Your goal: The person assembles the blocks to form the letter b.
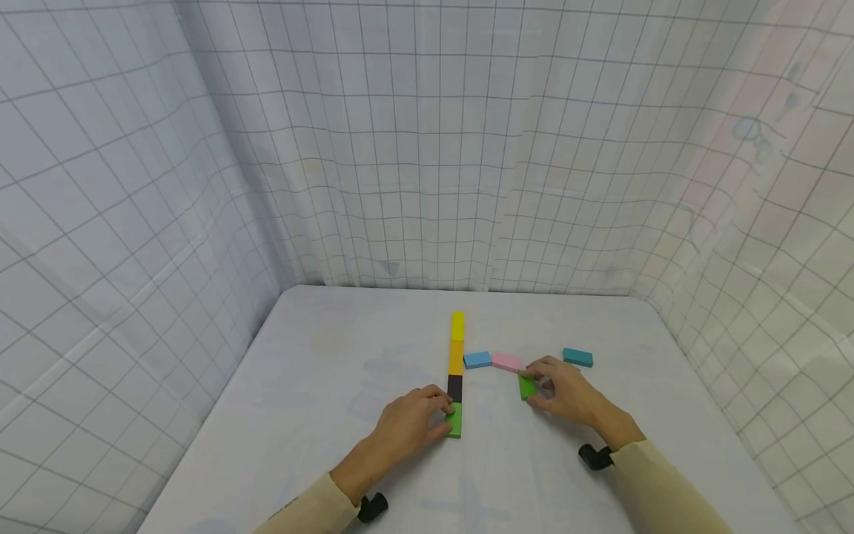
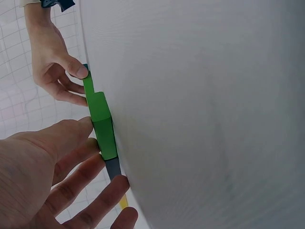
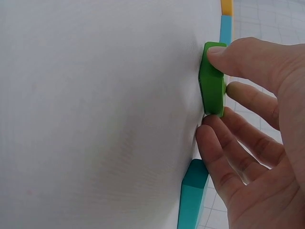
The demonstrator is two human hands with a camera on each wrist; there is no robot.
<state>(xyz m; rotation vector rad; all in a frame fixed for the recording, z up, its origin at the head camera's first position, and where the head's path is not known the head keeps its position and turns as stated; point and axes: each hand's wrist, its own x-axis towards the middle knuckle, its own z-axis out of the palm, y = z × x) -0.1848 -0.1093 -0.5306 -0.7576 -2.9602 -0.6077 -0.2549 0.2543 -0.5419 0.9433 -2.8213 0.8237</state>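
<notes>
In the head view a column of flat blocks runs toward me: a yellow block (image 1: 458, 326), an orange block (image 1: 457, 357), a black block (image 1: 455, 388) and a green block (image 1: 455, 423). My left hand (image 1: 414, 423) rests at the left side of this green block, its thumb and fingertips touching the edge. A blue block (image 1: 477, 360) and a pink block (image 1: 505, 361) branch rightward from the orange one. Beside the pink block's right end, my right hand (image 1: 567, 393) pinches a second green block (image 3: 213, 81) between thumb and fingers.
A teal block (image 1: 577, 357) lies apart, just beyond the right hand. All blocks are on a white-covered table (image 1: 320, 415). White grid-patterned curtains (image 1: 440, 148) enclose the table at the back and both sides. A black wrist device (image 1: 595, 456) sits at the right sleeve.
</notes>
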